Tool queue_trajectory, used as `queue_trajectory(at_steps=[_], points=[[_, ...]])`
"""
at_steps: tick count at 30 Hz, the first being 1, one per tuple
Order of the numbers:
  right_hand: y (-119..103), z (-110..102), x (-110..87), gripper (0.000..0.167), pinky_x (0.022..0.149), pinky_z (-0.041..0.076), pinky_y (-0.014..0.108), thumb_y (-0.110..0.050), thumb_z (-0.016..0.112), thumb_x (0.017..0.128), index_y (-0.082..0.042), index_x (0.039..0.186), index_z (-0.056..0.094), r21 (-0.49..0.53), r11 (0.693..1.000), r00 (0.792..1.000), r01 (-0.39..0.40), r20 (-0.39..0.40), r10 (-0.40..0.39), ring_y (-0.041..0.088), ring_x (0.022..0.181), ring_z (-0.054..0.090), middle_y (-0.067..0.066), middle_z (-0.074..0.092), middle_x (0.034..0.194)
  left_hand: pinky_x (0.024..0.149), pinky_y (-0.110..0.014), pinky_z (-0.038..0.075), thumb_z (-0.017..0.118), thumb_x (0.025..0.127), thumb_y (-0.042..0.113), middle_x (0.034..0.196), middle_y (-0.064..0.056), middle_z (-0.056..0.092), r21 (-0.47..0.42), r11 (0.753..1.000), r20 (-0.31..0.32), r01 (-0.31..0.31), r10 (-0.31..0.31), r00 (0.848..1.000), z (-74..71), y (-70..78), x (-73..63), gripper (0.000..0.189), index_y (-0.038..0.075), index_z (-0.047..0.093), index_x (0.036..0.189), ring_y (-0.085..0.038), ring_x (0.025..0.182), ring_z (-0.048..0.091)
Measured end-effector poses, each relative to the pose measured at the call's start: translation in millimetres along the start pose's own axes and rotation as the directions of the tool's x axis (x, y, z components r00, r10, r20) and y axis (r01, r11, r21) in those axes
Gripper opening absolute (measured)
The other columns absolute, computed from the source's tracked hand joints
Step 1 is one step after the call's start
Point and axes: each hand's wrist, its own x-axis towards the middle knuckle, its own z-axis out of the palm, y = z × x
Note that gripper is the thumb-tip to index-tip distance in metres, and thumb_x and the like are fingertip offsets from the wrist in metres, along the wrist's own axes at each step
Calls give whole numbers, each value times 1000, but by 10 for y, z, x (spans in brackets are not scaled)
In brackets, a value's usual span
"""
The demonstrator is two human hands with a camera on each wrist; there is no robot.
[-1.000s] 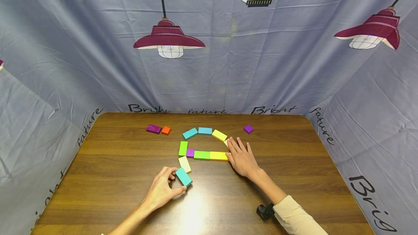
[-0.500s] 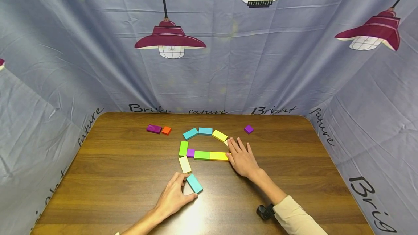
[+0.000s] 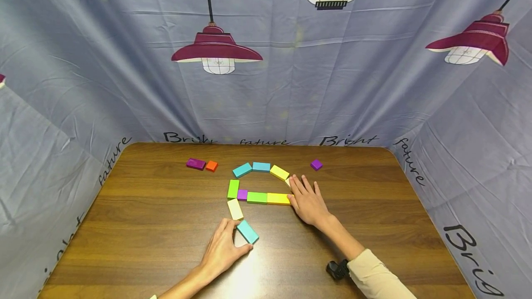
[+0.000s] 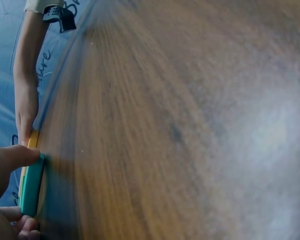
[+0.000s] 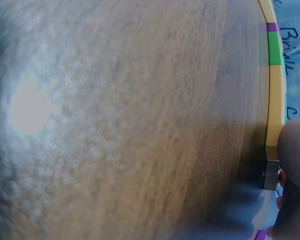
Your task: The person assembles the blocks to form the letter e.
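Head: turquoise cuboid (image 3: 248, 232), grained tabletop (image 3: 166, 206)

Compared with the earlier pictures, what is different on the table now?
The left hand, pinching the turquoise block, has moved it rightward and slightly downward in the head view, its far end now close to the pale yellow block. The right hand and other blocks stayed put.

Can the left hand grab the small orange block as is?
Probably not yet: the left hand pinches the turquoise block, so it would likely need to let go first. No other block seems to bar its way to the orange block.
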Motion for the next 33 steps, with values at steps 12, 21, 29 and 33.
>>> queue_trajectory(at_steps=[12, 21, 29, 33], points=[[2, 2, 2, 58, 113, 15, 67, -33, 40, 108, -2, 156, 30, 8, 1000, 1000, -2, 2, 2, 39, 147, 19, 16, 29, 160, 69, -33, 50, 91, 66, 35, 94, 4, 50, 6, 1000, -42, -12, 12, 999, 28, -20, 0, 59, 6, 63, 109, -11, 81, 50], [7, 3, 1, 58, 113, 15, 67, -33, 40, 108, -2, 155, 30, 14, 1000, 1000, 2, 0, -2, 40, 147, 21, 16, 29, 160, 67, -32, 50, 92, 68, 34, 94, 3, 51, -13, 1000, -55, -7, 6, 998, 20, 0, -3, 57, 6, 62, 108, -11, 80, 50], [6, 8, 3, 58, 113, 14, 66, -34, 38, 108, -3, 156, 28, 7, 1000, 1000, -10, 14, 10, 39, 148, 18, 15, 27, 161, 66, -30, 49, 92, 68, 34, 93, 2, 50, -24, 1000, -47, -7, 5, 999, 22, -4, -2, 58, 5, 62, 108, -11, 79, 49], [2, 1, 3, 58, 113, 16, 67, -33, 39, 108, -2, 156, 30, 13, 1000, 1000, -2, 2, 2, 39, 147, 20, 16, 29, 160, 68, -32, 50, 92, 68, 32, 94, 2, 50, -25, 1000, -57, -13, 12, 998, 28, -6, -5, 58, 5, 62, 109, -11, 80, 50]])
